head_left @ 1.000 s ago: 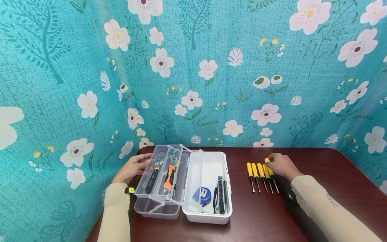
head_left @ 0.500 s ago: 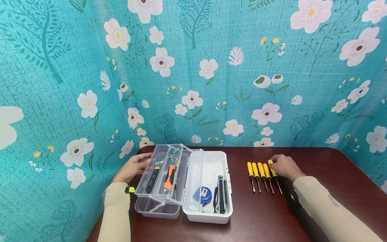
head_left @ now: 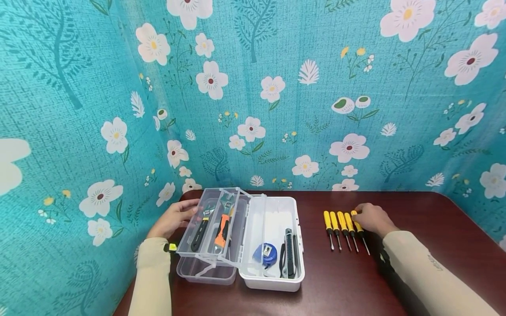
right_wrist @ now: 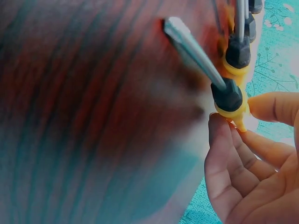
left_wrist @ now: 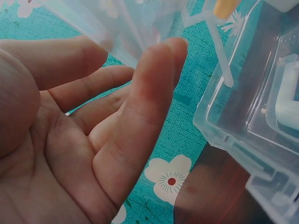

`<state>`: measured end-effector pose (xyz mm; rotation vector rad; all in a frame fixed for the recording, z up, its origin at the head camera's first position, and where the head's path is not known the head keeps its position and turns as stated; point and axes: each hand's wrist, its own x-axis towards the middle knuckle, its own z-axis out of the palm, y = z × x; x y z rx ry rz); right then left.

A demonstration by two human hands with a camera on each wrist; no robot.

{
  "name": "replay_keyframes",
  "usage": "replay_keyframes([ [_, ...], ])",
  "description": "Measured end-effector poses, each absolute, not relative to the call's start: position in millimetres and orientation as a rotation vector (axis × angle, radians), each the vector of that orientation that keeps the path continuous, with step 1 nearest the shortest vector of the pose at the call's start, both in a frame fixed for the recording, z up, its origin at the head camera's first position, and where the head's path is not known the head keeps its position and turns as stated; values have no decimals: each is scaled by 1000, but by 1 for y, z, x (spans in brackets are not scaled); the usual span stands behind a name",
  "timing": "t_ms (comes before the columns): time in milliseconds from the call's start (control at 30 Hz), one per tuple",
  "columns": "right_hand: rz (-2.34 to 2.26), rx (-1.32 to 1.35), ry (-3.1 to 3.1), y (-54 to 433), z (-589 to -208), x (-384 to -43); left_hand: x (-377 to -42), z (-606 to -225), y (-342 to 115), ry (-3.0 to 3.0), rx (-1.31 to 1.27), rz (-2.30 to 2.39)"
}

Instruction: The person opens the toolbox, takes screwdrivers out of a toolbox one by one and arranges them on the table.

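My right hand (head_left: 373, 218) pinches the yellow handle of the rightmost screwdriver (head_left: 359, 224) between thumb and fingers. In the right wrist view that screwdriver (right_wrist: 229, 99) points its flat tip away from the hand (right_wrist: 261, 163). Several more yellow screwdrivers (head_left: 342, 224) lie in a row to its left. My left hand (head_left: 172, 220) grips the outer edge of the clear raised tray (head_left: 186, 245) of an opened toolbox; thumb and fingers meet its corner in the left wrist view. An adjustable wrench with a black handle (head_left: 200, 235) and an orange-handled tool (head_left: 222, 232) lie in that tray.
The toolbox's white base (head_left: 272, 284) holds a blue tape measure (head_left: 269, 254) and a dark utility knife (head_left: 290, 254). Its clear lid (head_left: 213, 280) lies under the tray. The dark red table (head_left: 316, 281) meets a flowered teal cloth (head_left: 276, 145) at the back and left.
The rightmost screwdriver has shifted slightly right with my right hand, leaving a wider gap beside its neighbour. My left hand and the toolbox stay in place.
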<state>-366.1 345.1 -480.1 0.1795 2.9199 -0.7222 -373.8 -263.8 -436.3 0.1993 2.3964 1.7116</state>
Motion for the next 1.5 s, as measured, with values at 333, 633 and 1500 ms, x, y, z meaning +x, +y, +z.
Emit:
replay_keyframes([
  [333,-723,205,2902,347,-485,-366,-373,-433,-262,2412,195,1699],
  [633,-711,210,2918,346,-485,-364,-373,-432,-260,2408,215,1711],
  [1500,-669,57,2980,315,-454,-363,-371,-433,-265,2370,240,1734],
])
